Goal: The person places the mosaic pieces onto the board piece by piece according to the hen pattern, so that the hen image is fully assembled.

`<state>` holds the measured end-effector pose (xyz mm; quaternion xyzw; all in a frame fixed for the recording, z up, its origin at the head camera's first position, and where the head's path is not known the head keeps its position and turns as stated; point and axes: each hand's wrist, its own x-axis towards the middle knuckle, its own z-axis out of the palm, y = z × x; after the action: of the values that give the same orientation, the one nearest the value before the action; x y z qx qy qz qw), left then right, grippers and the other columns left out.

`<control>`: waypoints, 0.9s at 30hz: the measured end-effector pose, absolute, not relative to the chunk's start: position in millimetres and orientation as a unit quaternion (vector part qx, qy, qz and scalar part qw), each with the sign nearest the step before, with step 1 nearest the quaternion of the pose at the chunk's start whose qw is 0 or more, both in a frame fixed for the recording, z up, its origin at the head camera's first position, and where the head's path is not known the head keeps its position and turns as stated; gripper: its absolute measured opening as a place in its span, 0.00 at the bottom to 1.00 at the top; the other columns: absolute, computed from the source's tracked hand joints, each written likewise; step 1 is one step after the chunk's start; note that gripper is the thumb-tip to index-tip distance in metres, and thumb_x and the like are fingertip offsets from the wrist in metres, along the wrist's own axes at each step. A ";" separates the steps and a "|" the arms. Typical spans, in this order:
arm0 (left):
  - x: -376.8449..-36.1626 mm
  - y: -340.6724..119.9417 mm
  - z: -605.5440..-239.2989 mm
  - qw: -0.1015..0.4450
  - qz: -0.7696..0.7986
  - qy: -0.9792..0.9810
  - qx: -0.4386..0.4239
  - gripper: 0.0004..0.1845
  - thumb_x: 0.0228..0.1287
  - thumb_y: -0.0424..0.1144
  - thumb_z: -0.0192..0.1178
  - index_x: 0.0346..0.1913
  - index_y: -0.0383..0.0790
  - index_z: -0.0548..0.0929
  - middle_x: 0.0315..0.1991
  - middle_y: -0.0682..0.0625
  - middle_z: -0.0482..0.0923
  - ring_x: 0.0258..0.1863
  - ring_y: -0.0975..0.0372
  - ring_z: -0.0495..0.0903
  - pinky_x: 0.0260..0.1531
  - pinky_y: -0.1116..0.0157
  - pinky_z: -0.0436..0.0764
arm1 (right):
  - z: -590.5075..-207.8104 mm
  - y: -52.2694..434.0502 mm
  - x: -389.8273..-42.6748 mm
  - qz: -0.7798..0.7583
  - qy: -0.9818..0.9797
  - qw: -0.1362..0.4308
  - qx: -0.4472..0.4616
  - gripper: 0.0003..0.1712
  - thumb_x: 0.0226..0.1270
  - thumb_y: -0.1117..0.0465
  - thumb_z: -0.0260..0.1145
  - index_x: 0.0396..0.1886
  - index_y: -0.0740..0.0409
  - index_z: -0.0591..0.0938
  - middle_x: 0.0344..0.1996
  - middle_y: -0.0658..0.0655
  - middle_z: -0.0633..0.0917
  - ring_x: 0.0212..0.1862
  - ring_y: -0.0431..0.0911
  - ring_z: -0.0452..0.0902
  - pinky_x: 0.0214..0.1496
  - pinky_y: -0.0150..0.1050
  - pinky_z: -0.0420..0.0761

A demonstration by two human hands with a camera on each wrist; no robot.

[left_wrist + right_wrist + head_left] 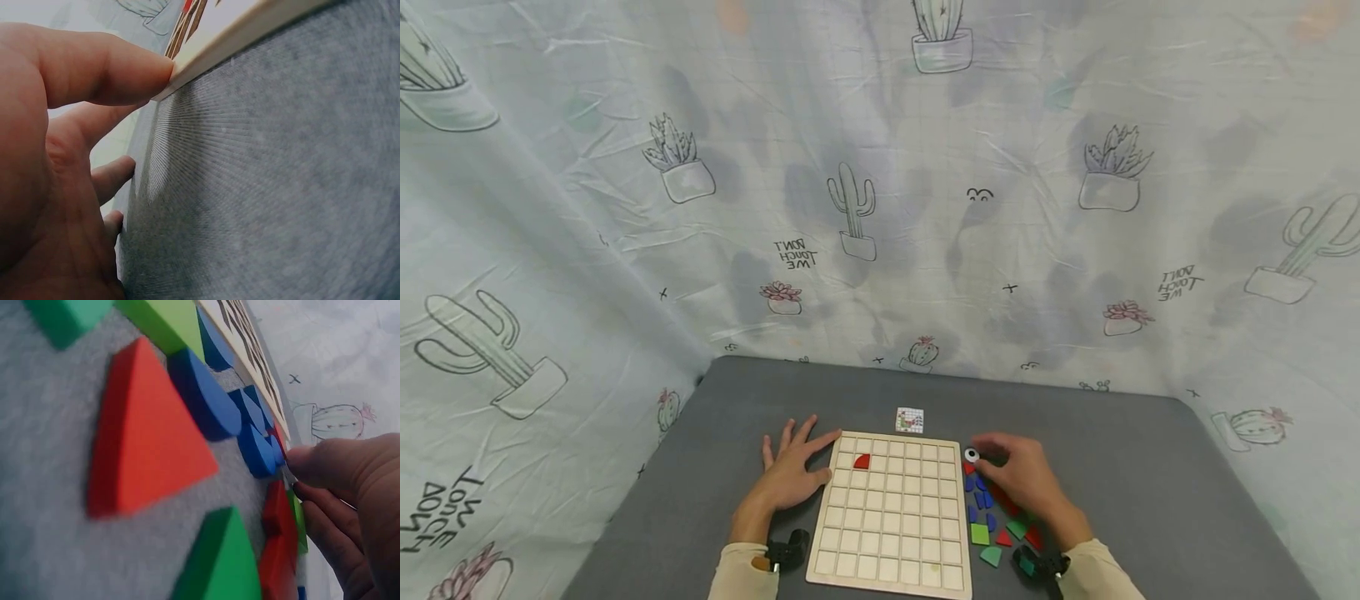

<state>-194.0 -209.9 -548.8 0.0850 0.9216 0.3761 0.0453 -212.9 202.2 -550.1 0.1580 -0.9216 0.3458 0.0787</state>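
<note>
A wooden grid board (887, 546) lies on the grey table, with a red quarter-circle piece (862, 462) in one of its upper-left squares. My left hand (790, 477) spreads its fingers by the board's left side; its thumb and index finger touch the edge and corner. Beyond the board's upper right edge, my right hand (1026, 475) has thumb and index finger at opposite sides of a white round piece with a black dot (972, 455), pinching it. In the right wrist view that piece is mostly hidden by the fingertips.
Loose blue, red and green pieces lie along the board's right side, among them a light green square (980, 534) and a red wedge (147, 434). A small pattern card (909, 420) lies behind the board. Cactus-printed cloth (880, 208) hangs around the table.
</note>
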 end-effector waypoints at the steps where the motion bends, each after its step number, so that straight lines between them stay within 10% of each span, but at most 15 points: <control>1: -193.9 -209.5 -548.5 0.045 0.376 0.922 0.085 0.34 0.71 0.36 0.67 0.80 0.52 0.78 0.89 0.37 0.51 0.89 0.33 0.35 0.77 0.26 0.19 | -550.3 200.8 -213.8 0.343 -0.922 0.079 0.160 0.19 0.67 0.63 0.81 0.58 0.51 0.92 0.49 0.48 0.95 0.50 0.45 0.92 0.53 0.46 0.92; 27: -193.0 -211.9 -549.5 0.034 0.377 0.921 0.092 0.33 0.72 0.35 0.66 0.79 0.53 0.79 0.89 0.37 0.52 0.89 0.33 0.35 0.79 0.28 0.19 | -555.9 189.8 -219.2 0.337 -0.915 0.126 0.184 0.20 0.66 0.67 0.80 0.57 0.54 0.92 0.48 0.51 0.95 0.48 0.48 0.93 0.50 0.47 0.92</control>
<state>-193.0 -211.9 -549.5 0.0917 0.9210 0.3771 0.0339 -219.2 189.8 -555.9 0.1841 -0.9146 0.3372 0.1263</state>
